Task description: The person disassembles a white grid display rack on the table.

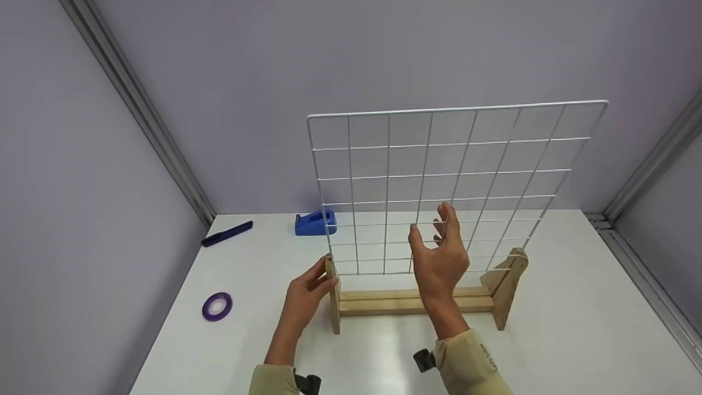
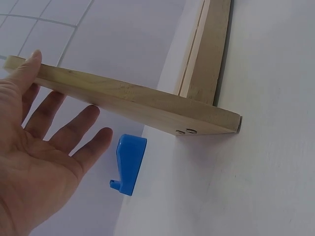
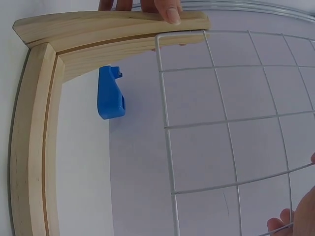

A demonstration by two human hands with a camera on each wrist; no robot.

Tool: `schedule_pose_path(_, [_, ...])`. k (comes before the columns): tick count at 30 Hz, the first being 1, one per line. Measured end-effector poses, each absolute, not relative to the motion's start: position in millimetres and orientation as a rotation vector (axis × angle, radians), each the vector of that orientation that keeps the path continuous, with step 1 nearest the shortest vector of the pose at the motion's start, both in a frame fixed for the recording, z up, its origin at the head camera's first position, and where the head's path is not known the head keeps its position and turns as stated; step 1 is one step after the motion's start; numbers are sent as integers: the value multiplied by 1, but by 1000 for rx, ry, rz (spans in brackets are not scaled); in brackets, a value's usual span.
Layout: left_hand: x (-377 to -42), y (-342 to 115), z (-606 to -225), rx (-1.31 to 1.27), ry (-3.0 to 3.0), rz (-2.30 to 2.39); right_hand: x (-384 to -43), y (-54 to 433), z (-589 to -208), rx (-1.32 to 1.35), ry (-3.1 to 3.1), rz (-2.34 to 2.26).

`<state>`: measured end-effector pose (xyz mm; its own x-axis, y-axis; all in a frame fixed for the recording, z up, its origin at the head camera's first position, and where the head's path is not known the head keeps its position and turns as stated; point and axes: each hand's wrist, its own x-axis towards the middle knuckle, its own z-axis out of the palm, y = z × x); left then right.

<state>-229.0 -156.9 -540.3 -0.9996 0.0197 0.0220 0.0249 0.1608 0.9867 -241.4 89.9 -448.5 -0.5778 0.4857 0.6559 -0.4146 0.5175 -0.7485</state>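
Observation:
The left hand grips the upper end of the left side piece of a wooden stand, thumb on one face and fingers at the other. A white wire grid leans back between the stand's two side pieces, its lower corner at the slotted end in the right wrist view. In front of the grid, the right hand is raised with thumb and fingers spread apart. Its fingertips overlap the wires at the lower right of the right wrist view. Two screw heads show on the left side piece.
A blue tape dispenser stands behind the grid's left edge. A purple tape roll lies on the white table at the left. Farther back is a dark blue elongated object. Grey panels enclose the table.

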Motion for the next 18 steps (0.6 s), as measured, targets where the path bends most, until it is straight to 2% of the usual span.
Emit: schedule_pose_path(18, [-228, -160, -537, -41, -2427, -2017, -240, 89, -423, -63, -1837, 1231])
